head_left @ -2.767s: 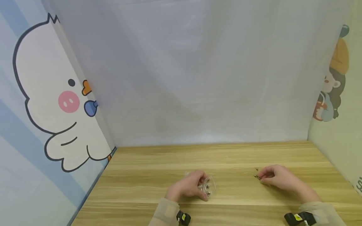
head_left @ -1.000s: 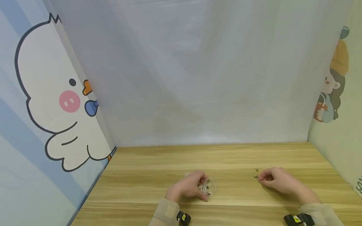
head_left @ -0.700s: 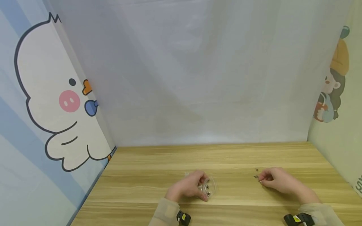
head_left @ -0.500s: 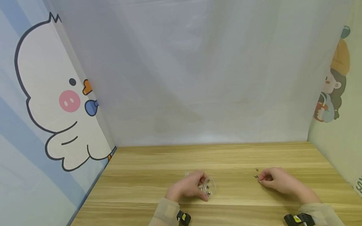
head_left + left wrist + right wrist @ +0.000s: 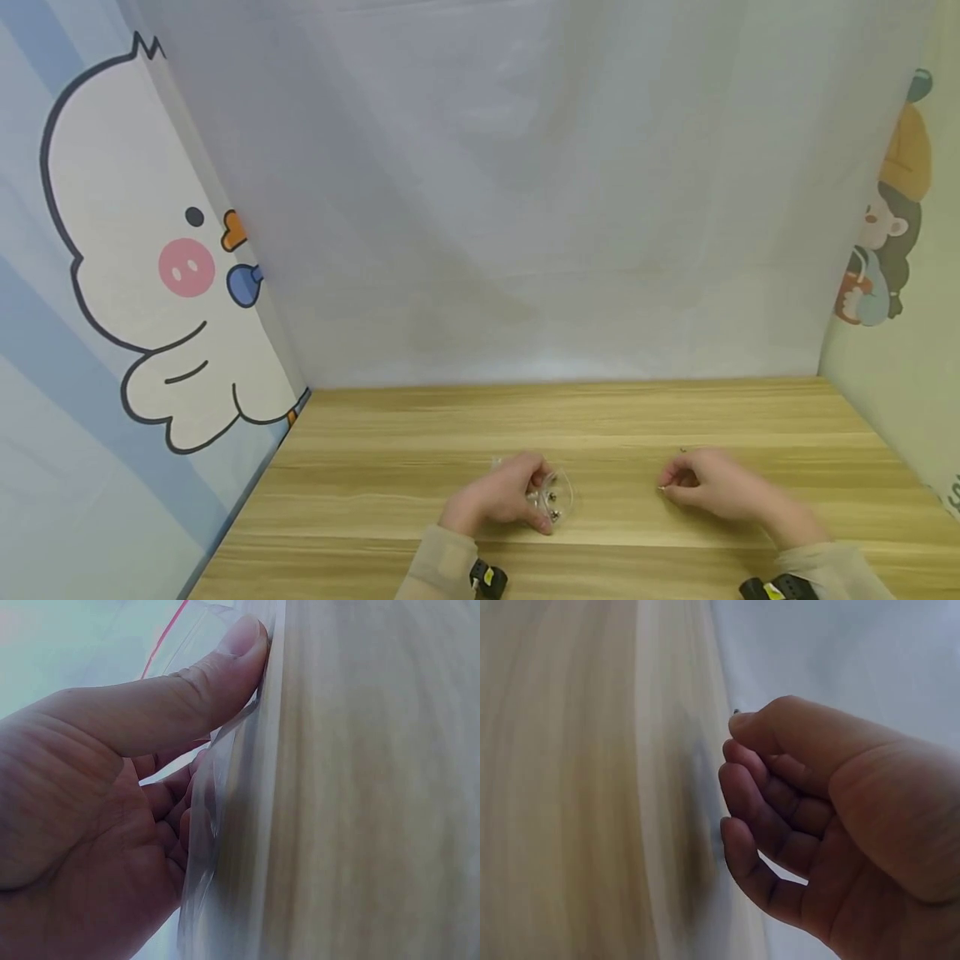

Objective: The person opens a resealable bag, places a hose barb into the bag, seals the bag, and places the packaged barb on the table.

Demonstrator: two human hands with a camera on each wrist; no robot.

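Observation:
My left hand (image 5: 497, 497) holds a clear zip bag (image 5: 564, 490) on the table, its mouth towards the right. Several small shiny metal pieces (image 5: 553, 515) lie inside it. In the left wrist view the thumb presses on the film of the bag (image 5: 199, 847), and a red seal line shows beyond it. Between thumb and forefinger, my right hand (image 5: 716, 485) pinches a small metal screw (image 5: 662, 489) just above the table. Only its dark tip (image 5: 736, 712) peeks past the thumb in the right wrist view, so its exact shape is hard to tell.
Behind the right hand's fingers lies another small metal piece (image 5: 682, 451), partly hidden. The wooden table (image 5: 420, 417) ends at a pale cloth backdrop (image 5: 525, 250). Printed side walls stand left and right.
The right hand has moved left towards the bag, carrying the screw it pinches from the spot where loose pieces lay. The left hand and bag have stayed put.

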